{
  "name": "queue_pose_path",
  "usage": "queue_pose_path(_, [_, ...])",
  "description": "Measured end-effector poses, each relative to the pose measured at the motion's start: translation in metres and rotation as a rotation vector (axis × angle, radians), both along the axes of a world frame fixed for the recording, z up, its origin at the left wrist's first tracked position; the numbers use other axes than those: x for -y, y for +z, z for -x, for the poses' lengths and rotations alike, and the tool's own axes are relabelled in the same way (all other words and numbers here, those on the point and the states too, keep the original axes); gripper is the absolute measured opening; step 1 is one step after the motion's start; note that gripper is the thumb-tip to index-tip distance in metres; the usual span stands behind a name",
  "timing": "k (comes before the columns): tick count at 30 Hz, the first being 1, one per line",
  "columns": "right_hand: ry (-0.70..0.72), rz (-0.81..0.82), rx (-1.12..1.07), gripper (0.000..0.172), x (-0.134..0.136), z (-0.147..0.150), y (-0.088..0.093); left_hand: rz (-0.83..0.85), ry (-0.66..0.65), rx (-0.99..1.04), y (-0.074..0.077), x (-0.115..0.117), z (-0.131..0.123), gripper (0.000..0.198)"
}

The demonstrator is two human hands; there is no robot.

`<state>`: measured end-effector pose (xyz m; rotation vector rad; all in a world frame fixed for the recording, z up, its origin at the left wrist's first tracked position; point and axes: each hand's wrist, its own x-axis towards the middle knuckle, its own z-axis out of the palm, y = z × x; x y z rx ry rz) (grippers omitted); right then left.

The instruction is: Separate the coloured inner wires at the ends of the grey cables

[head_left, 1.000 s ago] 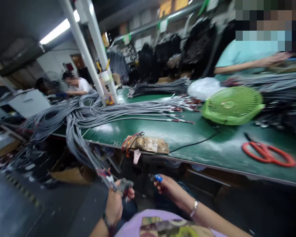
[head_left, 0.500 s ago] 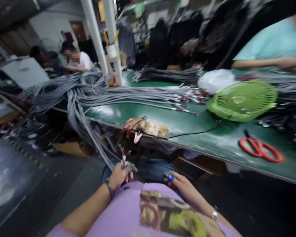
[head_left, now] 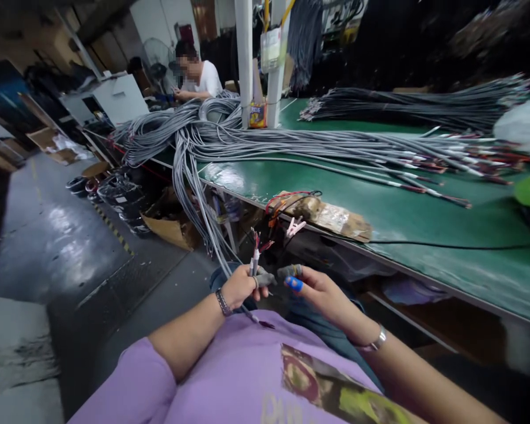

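My left hand [head_left: 242,286] is closed around grey cables [head_left: 253,265]. Their cut ends point up from the fist and show thin red and dark wires. A grey covering wraps the left thumb. Just to the right, my right hand [head_left: 315,287] has its thumb and index finger stretched toward the left hand, slightly apart, with nothing visible between them. Blue wrapping covers the right thumb, grey wrapping the index finger. Another cable end [head_left: 265,324] lies against the purple shirt below the left hand.
A green table [head_left: 380,206] bears a long bundle of grey cables [head_left: 318,144] and darker cables [head_left: 401,109]. At its near edge are a taped block [head_left: 335,218] and a pink clip [head_left: 295,228]. A co-worker [head_left: 198,76] sits beyond. A cardboard box [head_left: 172,221] stands on the floor.
The view has swung left, so the scissors have left the picture and the green fan guard shows only at the edge. My right hand has come closer to my left, which still holds the cables.
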<state>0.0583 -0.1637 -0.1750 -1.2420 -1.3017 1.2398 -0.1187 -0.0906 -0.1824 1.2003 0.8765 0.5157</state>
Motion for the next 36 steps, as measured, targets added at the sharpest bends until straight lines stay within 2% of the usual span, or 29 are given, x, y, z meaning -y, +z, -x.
queue_pose_path(3, [-0.009, -0.115, 0.089, 0.025, -0.021, 0.008, 0.022, -0.022, 0.019, 0.012, 0.006, 0.003, -0.014, 0.024])
queue_pose_path(6, [-0.074, -0.171, 0.289, 0.024, -0.035, 0.015, 0.028, -0.038, 0.066, 0.0, 0.004, 0.005, -0.027, 0.009])
queue_pose_path(9, [-0.148, -0.175, 0.454, 0.025, -0.039, 0.019, 0.019, -0.055, 0.074, -0.029, -0.007, 0.005, -0.031, 0.003])
queue_pose_path(12, [-0.154, -0.149, 0.411, 0.027, -0.035, 0.02, 0.005, -0.077, 0.0, -0.038, -0.016, 0.002, -0.026, 0.005])
queue_pose_path(15, [-0.108, -0.161, 0.258, 0.027, -0.029, 0.018, -0.004, -0.083, -0.153, -0.002, -0.014, -0.001, -0.017, 0.018])
queue_pose_path(17, [-0.087, -0.186, 0.231, 0.029, -0.026, 0.017, -0.006, -0.077, -0.249, 0.024, -0.01, -0.002, -0.013, 0.027])
queue_pose_path(19, [-0.086, -0.218, 0.241, 0.031, -0.024, 0.015, -0.008, -0.1, -0.287, 0.026, -0.007, -0.004, -0.01, 0.034])
queue_pose_path(21, [-0.114, -0.26, 0.236, 0.031, -0.023, 0.012, -0.012, -0.142, -0.217, 0.042, -0.008, -0.007, -0.008, 0.037])
queue_pose_path(25, [-0.193, -0.27, 0.178, 0.03, -0.024, 0.006, -0.021, -0.07, 0.168, 0.229, -0.01, -0.019, -0.003, 0.04])
queue_pose_path(27, [-0.138, -0.25, 0.155, 0.033, -0.024, 0.007, -0.024, -0.05, 0.281, 0.263, -0.005, -0.026, -0.002, 0.037])
queue_pose_path(28, [-0.095, -0.251, 0.151, 0.035, -0.024, 0.008, -0.025, -0.056, 0.287, 0.259, -0.002, -0.029, -0.002, 0.035])
queue_pose_path(30, [-0.023, -0.259, 0.15, 0.039, -0.025, 0.013, -0.025, -0.095, 0.252, 0.221, 0.006, -0.031, -0.004, 0.034])
queue_pose_path(33, [0.031, -0.257, 0.154, 0.044, -0.026, 0.02, -0.026, -0.159, 0.114, 0.162, 0.017, -0.029, -0.013, 0.036])
queue_pose_path(36, [0.063, -0.23, 0.148, 0.048, -0.027, 0.023, -0.028, -0.241, -0.025, 0.143, 0.021, -0.027, -0.021, 0.037])
